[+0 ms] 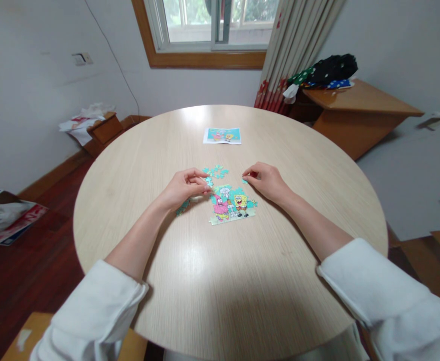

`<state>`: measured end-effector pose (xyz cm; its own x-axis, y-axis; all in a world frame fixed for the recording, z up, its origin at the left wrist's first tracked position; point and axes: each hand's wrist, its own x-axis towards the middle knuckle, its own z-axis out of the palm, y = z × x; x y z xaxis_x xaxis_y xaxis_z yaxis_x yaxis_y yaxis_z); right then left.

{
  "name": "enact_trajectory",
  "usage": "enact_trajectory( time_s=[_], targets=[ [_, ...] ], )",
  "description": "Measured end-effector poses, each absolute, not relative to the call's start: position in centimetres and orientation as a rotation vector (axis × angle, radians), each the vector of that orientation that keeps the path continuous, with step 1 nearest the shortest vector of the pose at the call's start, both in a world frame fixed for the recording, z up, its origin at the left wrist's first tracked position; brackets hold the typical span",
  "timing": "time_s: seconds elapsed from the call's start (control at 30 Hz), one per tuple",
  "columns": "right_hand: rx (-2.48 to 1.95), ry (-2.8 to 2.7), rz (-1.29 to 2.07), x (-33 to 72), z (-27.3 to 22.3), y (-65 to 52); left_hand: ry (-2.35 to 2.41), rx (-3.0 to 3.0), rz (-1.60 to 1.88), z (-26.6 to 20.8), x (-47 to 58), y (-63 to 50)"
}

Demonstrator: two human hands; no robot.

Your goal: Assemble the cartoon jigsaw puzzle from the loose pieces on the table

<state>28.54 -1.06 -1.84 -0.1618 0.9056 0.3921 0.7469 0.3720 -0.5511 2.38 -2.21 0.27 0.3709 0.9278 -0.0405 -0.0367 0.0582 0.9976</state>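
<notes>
Puzzle (232,205) half-built on round table (220,281), left hand (184,188) pinching a teal piece (208,181), right hand (267,180) seemingly pinching another, too small to confirm.

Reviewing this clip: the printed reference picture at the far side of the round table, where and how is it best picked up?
The reference picture lies flat on the table, apart from the loose pieces. Probably best: a pinch grip on its near edge, coming from the person's side, sliding a fingertip under the thin sheet.

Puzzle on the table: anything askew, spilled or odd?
Nothing odd. The puzzle is part-built and lies flat; loose pieces sit just beyond it. Left hand pinches a piece at its edge; right hand touches another.
</notes>
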Motion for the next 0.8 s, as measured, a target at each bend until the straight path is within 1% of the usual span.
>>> enact_trajectory(
  time_s=[0.47, 0.8],
  targets=[
    [-1.421, -1.969, 0.28, 28.66, -2.15, -0.9, 0.892, 1.33, 0.913, -0.06, 2.26, -1.96],
    [-1.415, -1.958, 0.28, 28.6, -2.14, -0.97, 0.957, 1.295, 0.894, 0.38, 2.37, -2.17]
  ],
)
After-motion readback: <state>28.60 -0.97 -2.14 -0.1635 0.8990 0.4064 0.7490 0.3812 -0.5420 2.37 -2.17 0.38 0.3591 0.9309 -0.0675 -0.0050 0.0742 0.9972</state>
